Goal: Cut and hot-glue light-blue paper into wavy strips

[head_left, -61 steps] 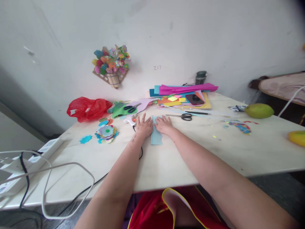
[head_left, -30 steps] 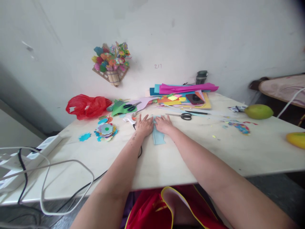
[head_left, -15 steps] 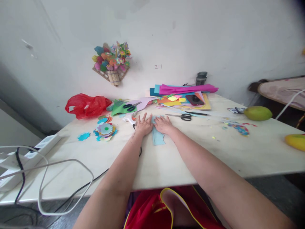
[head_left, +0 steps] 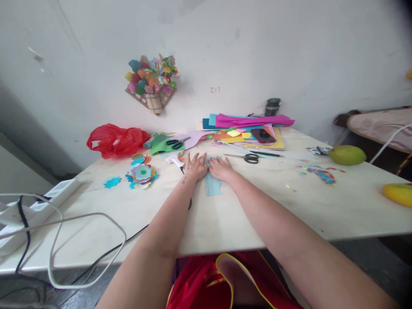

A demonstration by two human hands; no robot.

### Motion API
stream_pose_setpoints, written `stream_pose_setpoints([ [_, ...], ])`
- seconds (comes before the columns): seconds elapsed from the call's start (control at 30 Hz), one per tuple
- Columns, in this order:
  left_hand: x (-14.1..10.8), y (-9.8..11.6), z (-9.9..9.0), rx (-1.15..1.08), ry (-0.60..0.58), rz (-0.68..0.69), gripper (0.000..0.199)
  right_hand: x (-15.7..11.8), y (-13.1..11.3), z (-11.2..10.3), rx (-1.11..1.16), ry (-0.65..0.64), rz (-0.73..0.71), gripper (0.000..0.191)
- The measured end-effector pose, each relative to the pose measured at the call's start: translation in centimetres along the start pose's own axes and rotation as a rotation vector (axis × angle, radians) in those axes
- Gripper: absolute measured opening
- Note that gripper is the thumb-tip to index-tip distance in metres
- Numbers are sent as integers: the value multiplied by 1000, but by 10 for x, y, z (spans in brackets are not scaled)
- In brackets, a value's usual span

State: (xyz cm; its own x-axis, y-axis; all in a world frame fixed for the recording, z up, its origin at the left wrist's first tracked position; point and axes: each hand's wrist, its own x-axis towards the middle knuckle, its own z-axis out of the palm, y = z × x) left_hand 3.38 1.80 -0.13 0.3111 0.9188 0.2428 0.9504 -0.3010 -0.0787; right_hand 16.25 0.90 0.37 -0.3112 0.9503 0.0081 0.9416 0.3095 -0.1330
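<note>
A light blue piece of paper or felt [head_left: 213,185] lies on the table between my hands, its right edge uneven. My left hand [head_left: 195,167] rests flat at its left edge with the fingers spread. Flat on its upper part lies my right hand [head_left: 220,168], fingers stretched out. Left of my left hand is a white glue gun [head_left: 175,160] with a black cord. Black-handled scissors [head_left: 250,159] lie to the right of my right hand. A stack of flower-shaped cutouts [head_left: 142,174] sits further left, beside a blue cutout [head_left: 112,182].
Coloured sheets [head_left: 251,121], a phone [head_left: 263,135] and a dark cup [head_left: 272,107] stand at the back. A red plastic bag [head_left: 117,140] and a second pair of scissors [head_left: 176,143] are back left. A power strip [head_left: 61,195] with cables lies left, a green mango [head_left: 347,155] right.
Both hands stay pressed flat at the light blue piece, with hardly any movement. The view has tilted very slightly.
</note>
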Motion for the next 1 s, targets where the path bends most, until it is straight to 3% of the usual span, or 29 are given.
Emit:
stream_pose_setpoints([
  [0.13, 0, -1, 1, -24, -42, -16, 59, 2, 1, 3, 8, 5, 2, 52],
  [0.27, -1, -2, 2, -35, 36, -42, 56, 3, 2, 6, 22, 33, -1, 51],
  [0.37, -3, -2, 1, -67, 91, -123, 48, 3, 2, 8, 40, 61, 9, 51],
  [0.77, -5, 18, -17, -145, 61, -394, 30, 3, 4, 7, 120, 207, 70, 52],
  [1.0, -7, 23, -19, -134, 183, -349, 20, 4, 4, 7, 173, 260, 76, 49],
])
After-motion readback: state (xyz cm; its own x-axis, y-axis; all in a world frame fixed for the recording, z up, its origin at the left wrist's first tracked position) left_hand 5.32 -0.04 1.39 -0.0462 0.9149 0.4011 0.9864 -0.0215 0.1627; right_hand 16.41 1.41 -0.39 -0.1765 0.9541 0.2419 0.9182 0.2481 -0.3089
